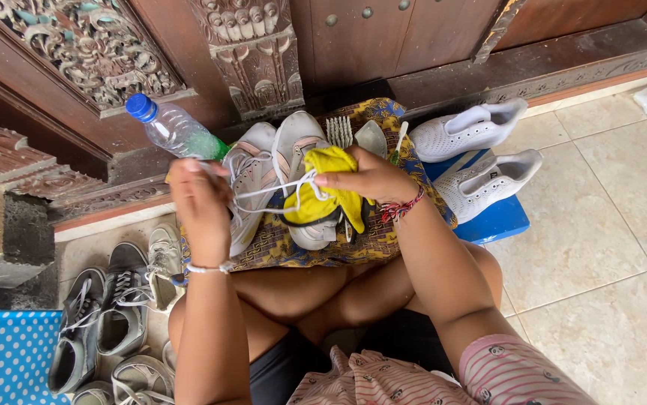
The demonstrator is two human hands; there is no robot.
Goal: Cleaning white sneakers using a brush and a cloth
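Pulling white shoelace [267, 191] | left hand [202, 202], right hand [365, 178] | yellow cloth [323, 196] in grey sneaker [302, 161]

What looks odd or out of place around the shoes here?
A metal fork and spoon lie on the patterned batik cloth behind the grey-and-white sneakers, cutlery among footwear. A yellow rag is stuffed over one sneaker beneath the right hand.

Light: soft, even daylight, bright on the pale floor tiles [601, 225]
Shadows: faint, deepest under the dark carved wooden door [256, 52]
Focus: sharp throughout
Edges: slight wide-angle bending is seen
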